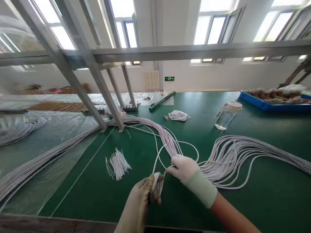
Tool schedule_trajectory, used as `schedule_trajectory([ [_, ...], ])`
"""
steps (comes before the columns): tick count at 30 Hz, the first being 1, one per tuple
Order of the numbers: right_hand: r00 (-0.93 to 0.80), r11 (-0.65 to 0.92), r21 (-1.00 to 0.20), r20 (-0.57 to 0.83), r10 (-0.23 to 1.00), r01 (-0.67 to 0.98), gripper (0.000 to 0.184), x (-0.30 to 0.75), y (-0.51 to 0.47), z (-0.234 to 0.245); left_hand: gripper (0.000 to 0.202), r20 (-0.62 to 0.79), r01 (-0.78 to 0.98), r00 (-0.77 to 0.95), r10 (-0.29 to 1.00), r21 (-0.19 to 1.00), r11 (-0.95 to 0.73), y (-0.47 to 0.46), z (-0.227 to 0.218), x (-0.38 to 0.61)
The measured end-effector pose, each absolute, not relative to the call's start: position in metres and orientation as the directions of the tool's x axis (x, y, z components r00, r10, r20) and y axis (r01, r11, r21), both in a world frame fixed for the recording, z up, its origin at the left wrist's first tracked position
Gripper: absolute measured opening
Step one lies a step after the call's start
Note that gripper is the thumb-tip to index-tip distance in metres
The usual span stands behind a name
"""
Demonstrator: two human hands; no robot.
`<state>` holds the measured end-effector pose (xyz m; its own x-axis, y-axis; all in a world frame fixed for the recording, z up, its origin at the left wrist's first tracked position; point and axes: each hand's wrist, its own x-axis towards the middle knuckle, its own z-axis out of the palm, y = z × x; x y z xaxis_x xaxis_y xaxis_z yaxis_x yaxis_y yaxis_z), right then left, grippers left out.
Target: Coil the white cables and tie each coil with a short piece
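My left hand (pixel 142 197), in a worn glove, is wrapped round a small looped coil of white cord (pixel 156 183) near the table's front edge. To the right of it, my right hand (pixel 186 170) wears a white glove with a pale green cuff. Its fingers are closed on a strand of white cord (pixel 164 173) leading to the coil. Behind my hands a long bundle of pale cords (pixel 155 126) curves across from the left. Another cord bundle (pixel 228 155) fans out just right of my right hand.
Short white cord pieces (pixel 118 164) lie left on the green tabletop (pixel 92 187). Metal frame posts (pixel 102 81) rise behind. Farther back are a plastic bag (pixel 179 115), a tilted-looking clear bottle (pixel 227 116), a green notched strip (pixel 162 101) and a blue tray (pixel 267 105).
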<state>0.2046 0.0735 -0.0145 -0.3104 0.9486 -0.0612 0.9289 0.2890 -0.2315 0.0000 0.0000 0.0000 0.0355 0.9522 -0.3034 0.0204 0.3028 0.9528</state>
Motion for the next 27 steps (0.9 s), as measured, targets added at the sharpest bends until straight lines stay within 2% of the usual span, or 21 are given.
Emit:
schedule_trajectory([
  [6,-0.336,0.33,-0.234,0.014,0.942,0.914,0.019,0.182,0.06,-0.004,0.031,-0.395,-0.086,0.066,0.916,0.913,0.4,-0.004,0.005,0.017],
  [10,-0.349,0.355,-0.187,0.067,0.935,0.916,0.015,0.169,0.036,-0.013,0.013,-0.469,-0.216,-0.046,0.882,0.867,0.449,-0.001,0.008,0.029],
  [13,-0.367,0.387,-0.129,0.156,0.917,0.913,0.007,0.163,0.017,-0.031,0.007,-0.548,-0.3,-0.158,0.821,0.819,0.489,0.004,0.008,0.035],
  [17,-0.356,0.385,-0.126,0.206,0.912,0.914,0.03,0.165,0.001,-0.053,0.008,-0.612,-0.341,-0.199,0.765,0.776,0.531,0.009,0.008,0.041],
  [20,-0.292,0.335,-0.216,0.211,0.933,0.917,0.037,0.167,-0.001,-0.06,0.009,-0.616,-0.34,-0.203,0.761,0.774,0.535,0.012,0.007,0.045],
  [23,-0.159,0.223,-0.398,0.188,0.969,0.89,0.025,0.164,0.001,-0.065,0.007,-0.598,-0.356,-0.189,0.779,0.781,0.513,0.013,0.001,0.043],
  [25,-0.081,0.17,-0.499,0.196,0.977,0.85,0.025,0.158,0.001,-0.07,0.004,-0.585,-0.352,-0.198,0.787,0.791,0.5,0.014,-0.007,0.038],
  [27,-0.079,0.215,-0.482,0.288,0.954,0.849,0.025,0.149,0.0,-0.076,0.003,-0.53,-0.345,-0.213,0.821,0.826,0.445,0.016,-0.02,0.03],
])
